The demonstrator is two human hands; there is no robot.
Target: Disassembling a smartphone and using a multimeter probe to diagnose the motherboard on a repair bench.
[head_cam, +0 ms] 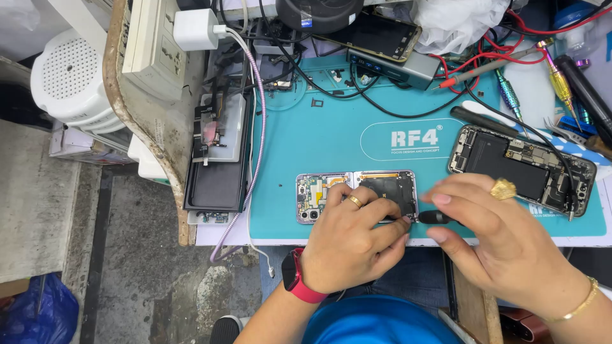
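I see my left hand [354, 239] resting on the near edge of the teal work mat [331, 137], its fingers curled down onto the opened folding phone [357, 194], which lies flat with its back off and its boards and black plate exposed. That hand presses and steadies the phone rather than gripping around it. My right hand [503, 239] sits just right of the phone, thumb and fingers pinched on a thin black tool [437, 218] whose tip points left at the phone's right edge, next to my left fingertips. I cannot tell whether the tip touches the phone. Further right on the mat lies a second opened phone [519, 167], well apart from my hands. At the far side I see red and black cables [491, 54] and several screwdrivers [510, 95]. Left of the mat a black tray [217, 185] sits beside a white charger plug [194, 28].
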